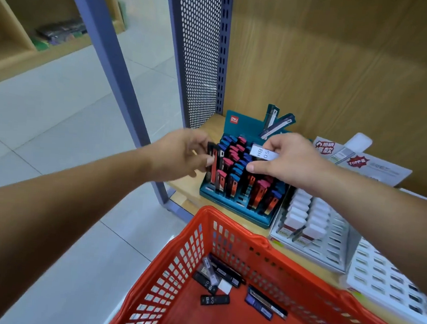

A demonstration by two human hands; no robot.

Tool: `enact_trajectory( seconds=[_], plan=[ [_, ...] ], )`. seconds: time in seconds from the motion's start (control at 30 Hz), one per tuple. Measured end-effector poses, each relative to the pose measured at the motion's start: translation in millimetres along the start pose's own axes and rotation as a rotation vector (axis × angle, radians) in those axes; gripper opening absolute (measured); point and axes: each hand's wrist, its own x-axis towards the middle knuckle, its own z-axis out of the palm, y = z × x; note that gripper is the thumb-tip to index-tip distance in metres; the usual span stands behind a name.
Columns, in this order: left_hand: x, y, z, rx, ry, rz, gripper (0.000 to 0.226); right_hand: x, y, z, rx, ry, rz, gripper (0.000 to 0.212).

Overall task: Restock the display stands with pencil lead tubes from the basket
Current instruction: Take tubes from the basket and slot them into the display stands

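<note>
A teal display stand (231, 210) on the wooden shelf holds several upright lead tubes with red and blue caps. My left hand (182, 154) grips a few black-and-red tubes (213, 162) at the stand's left edge. My right hand (290, 160) pinches a white tube marked HB 0.5 (263, 152) above the stand's middle rows. Below, the red basket (228, 220) contains several loose dark tubes (214, 300) on its floor.
A grey-white stand (328, 254) with white-capped tubes sits right of the teal one, and another white slotted stand (387, 283) lies further right. A perforated metal panel (198, 52) and a purple post (108, 57) bound the shelf on the left. Tiled floor lies beyond.
</note>
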Motion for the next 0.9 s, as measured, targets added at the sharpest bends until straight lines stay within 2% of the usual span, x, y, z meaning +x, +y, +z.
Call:
enact_trajectory(
  seconds=[0.13, 0.23, 0.3, 0.5, 0.73, 0.9],
  plan=[
    [-9.3, 31.1, -17.1, 0.013, 0.085, 0.126, 0.006, -3.2, 1.9, 0.2, 0.021, 0.011, -0.041, 0.035],
    [-12.8, 45.1, -14.0, -0.016, 0.044, 0.229, 0.029, -8.5, 6.2, -1.3, 0.116, 0.08, -0.054, 0.029],
    [-12.5, 49.0, -4.5, 0.019, 0.031, 0.262, 0.035, -10.5, 9.2, -4.4, 0.176, 0.106, -0.038, 0.025],
    [-2.7, 49.5, 24.7, 0.18, 0.046, 0.255, 0.015, -20.6, 23.7, -11.8, 0.184, 0.017, -0.018, 0.024],
    [6.8, 37.9, 43.1, 0.316, 0.029, 0.283, 0.016, -21.8, 32.9, -14.0, 0.208, -0.001, -0.009, 0.023],
    [13.8, 31.6, 47.2, 0.367, 0.024, 0.395, 0.016, -20.3, 32.5, -13.8, 0.226, -0.002, 0.0, 0.023]
  ],
)
